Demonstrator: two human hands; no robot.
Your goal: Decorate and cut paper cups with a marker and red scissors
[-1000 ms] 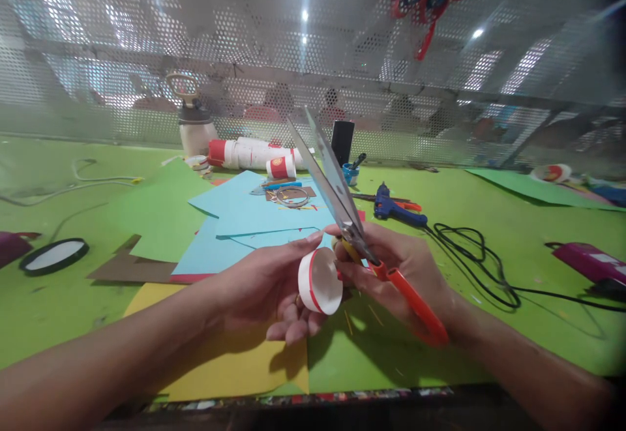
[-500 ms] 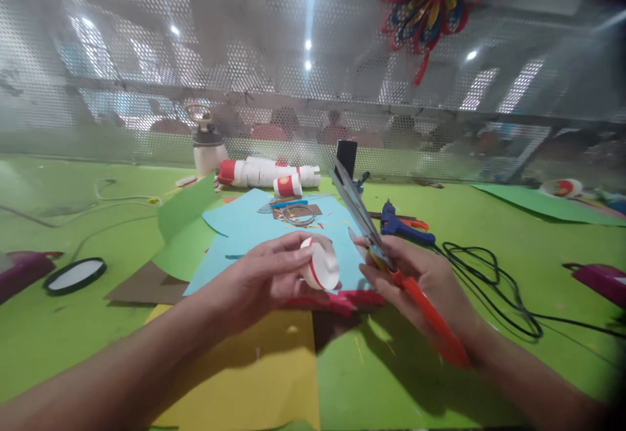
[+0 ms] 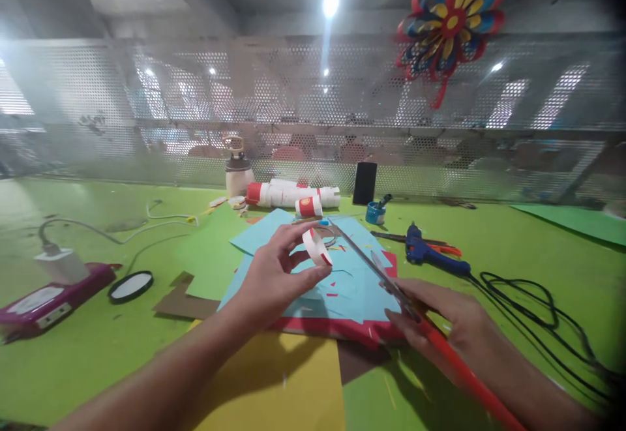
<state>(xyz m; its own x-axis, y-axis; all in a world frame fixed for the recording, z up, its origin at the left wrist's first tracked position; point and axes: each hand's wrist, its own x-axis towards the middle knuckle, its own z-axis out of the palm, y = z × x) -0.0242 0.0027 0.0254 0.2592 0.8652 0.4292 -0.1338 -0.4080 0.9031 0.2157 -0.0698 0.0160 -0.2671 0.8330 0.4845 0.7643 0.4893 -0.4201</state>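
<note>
Between the thumb and fingers of my left hand [image 3: 274,271] is the cut-off bottom of a paper cup [image 3: 315,246], white with a red edge, held tilted above the blue paper [image 3: 293,291]. My right hand [image 3: 450,323] is closed around red-handled scissors [image 3: 430,333]. Their blades point up and away, slightly parted, to the right of the cup piece and apart from it. Small red and yellow scraps lie on the blue paper under both hands.
Stacked paper cups [image 3: 288,194] and a spray bottle [image 3: 238,173] stand at the back. Right are a blue glue gun [image 3: 430,252] with black cable, a paint jar [image 3: 375,212] and a phone [image 3: 365,183]. A purple power strip [image 3: 59,304] lies left; yellow paper [image 3: 278,385] is in front.
My left hand has turned the cup piece, so its side now faces me more. The scissors have swung lower and to the right. The camera view has tilted up and shifted left.
</note>
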